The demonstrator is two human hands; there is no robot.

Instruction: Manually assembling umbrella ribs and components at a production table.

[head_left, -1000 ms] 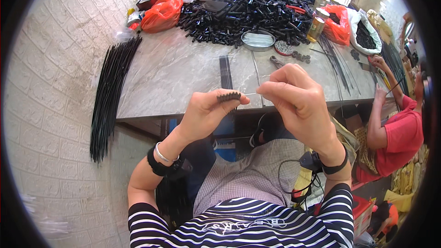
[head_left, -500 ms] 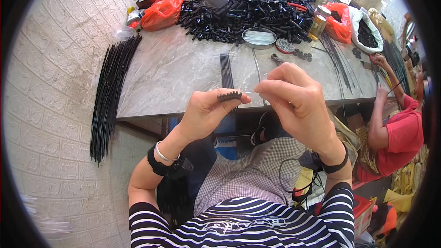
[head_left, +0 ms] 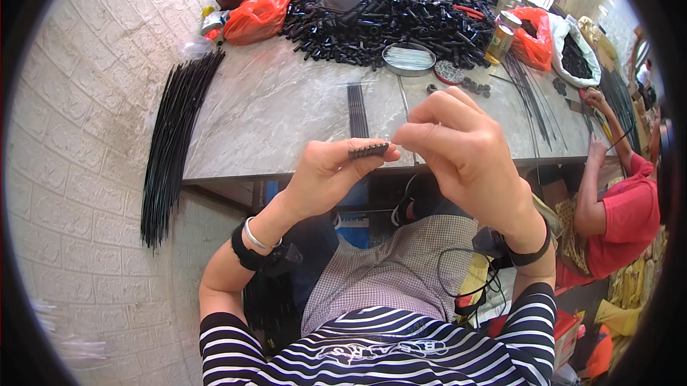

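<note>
My left hand (head_left: pixel 333 171) pinches a small dark ribbed strip (head_left: pixel 368 150) between thumb and fingers, just in front of the table's near edge. Close beside its right end, my right hand (head_left: pixel 458 153) has thumb and forefinger pressed together. A thin pale pin between the two hands is now almost wholly hidden by the fingers. Beyond the left hand, several thin dark rods (head_left: pixel 356 108) lie side by side on the table. A round tin (head_left: pixel 408 65) of pale thin pins stands farther back, with a round red-rimmed dish (head_left: pixel 449 71) next to it.
Black tubular parts (head_left: pixel 393 14) form a large heap on the grey table (head_left: pixel 265 110). Long black rods (head_left: pixel 175 150) hang over its left edge. Red bags (head_left: pixel 257 17), bottles and a white sack (head_left: pixel 575 50) stand around. At right a co-worker in a red shirt (head_left: pixel 630 207) handles rods.
My right fingertips have come closer to the strip, and less of the pale pin shows between the hands. The left hand has shifted slightly right, tilting the strip a little.
</note>
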